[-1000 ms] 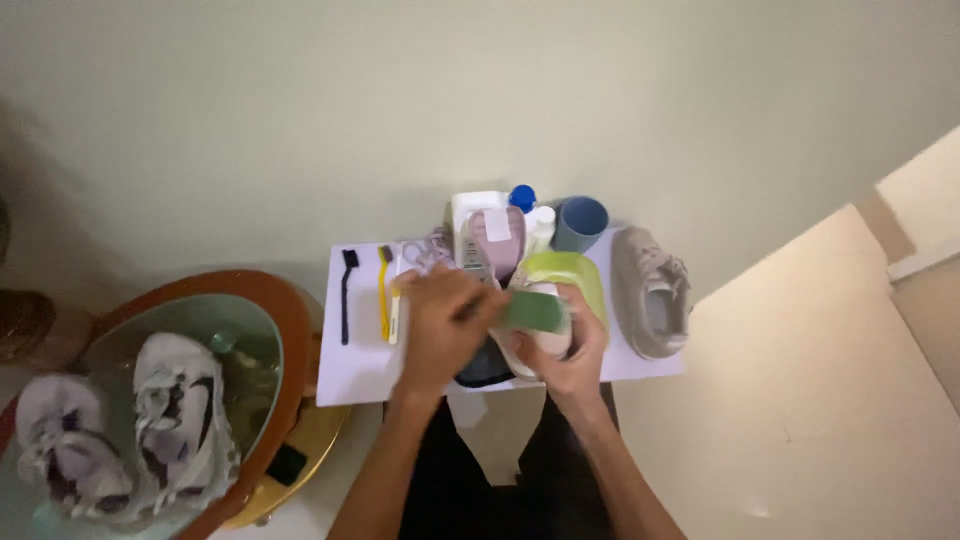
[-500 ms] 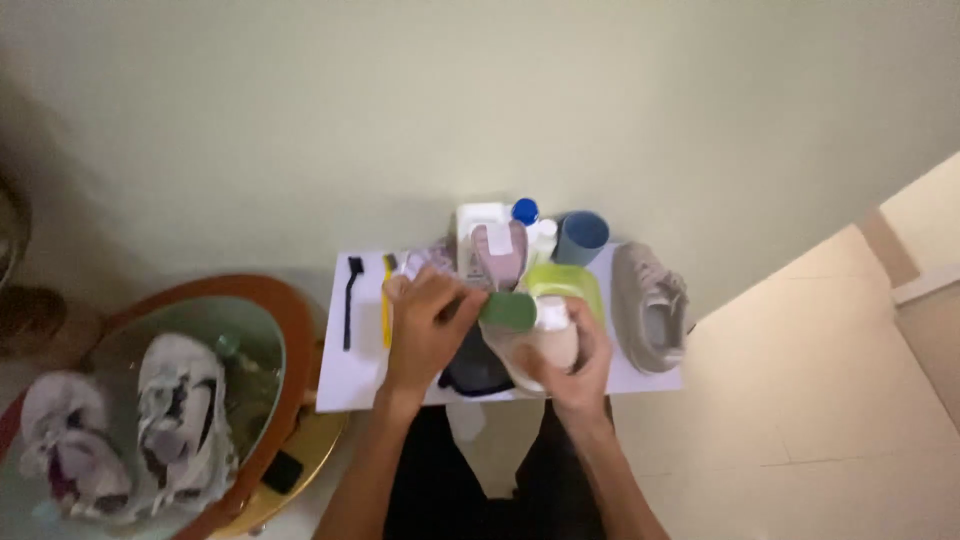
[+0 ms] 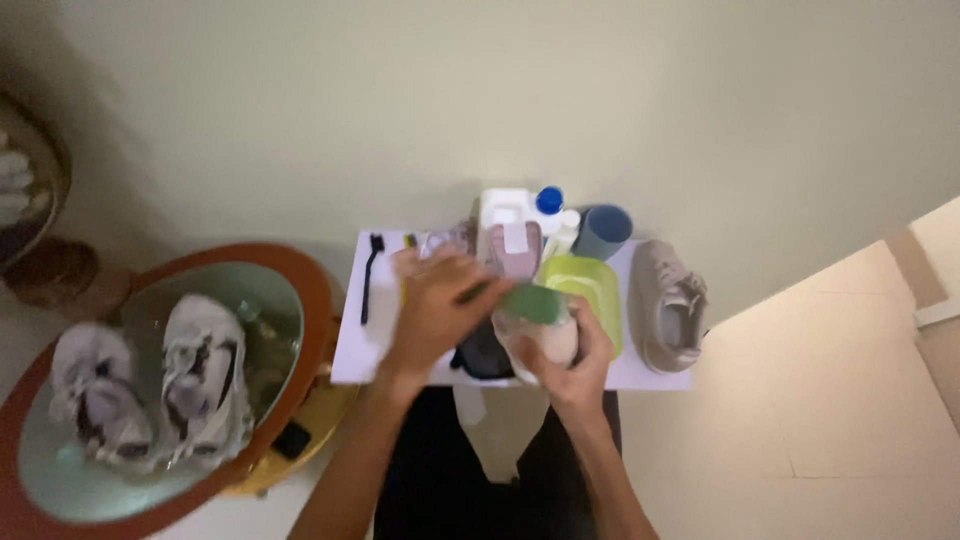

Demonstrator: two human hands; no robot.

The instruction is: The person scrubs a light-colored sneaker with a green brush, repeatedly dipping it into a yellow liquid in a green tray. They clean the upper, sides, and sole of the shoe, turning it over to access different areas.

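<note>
Two hands work a green-lidded jar above a small white table.
Right hand (image 3: 565, 365) grips the jar (image 3: 545, 330) from below; left hand (image 3: 440, 310) closes over its green lid (image 3: 530, 300).

Muted greys and whites beside bright greens and blues.

White board (image 3: 350, 362) under a lime-green tub (image 3: 590, 295), grey-beige shoe (image 3: 668, 305), dusty-blue cup (image 3: 602, 232), white jug (image 3: 505, 207) capped in blue (image 3: 549, 200), black brush (image 3: 371, 275). Green pad (image 3: 533, 303) held on a whitish shoe (image 3: 545, 340). Orange-brown basin (image 3: 310, 290), pale green within, holding two grey-white shoes (image 3: 150, 385).

Two wet shoes (image 3: 150, 385) in basin (image 3: 310, 290); blue cup (image 3: 601, 232), perhaps plastic; black brush (image 3: 371, 275).
</note>
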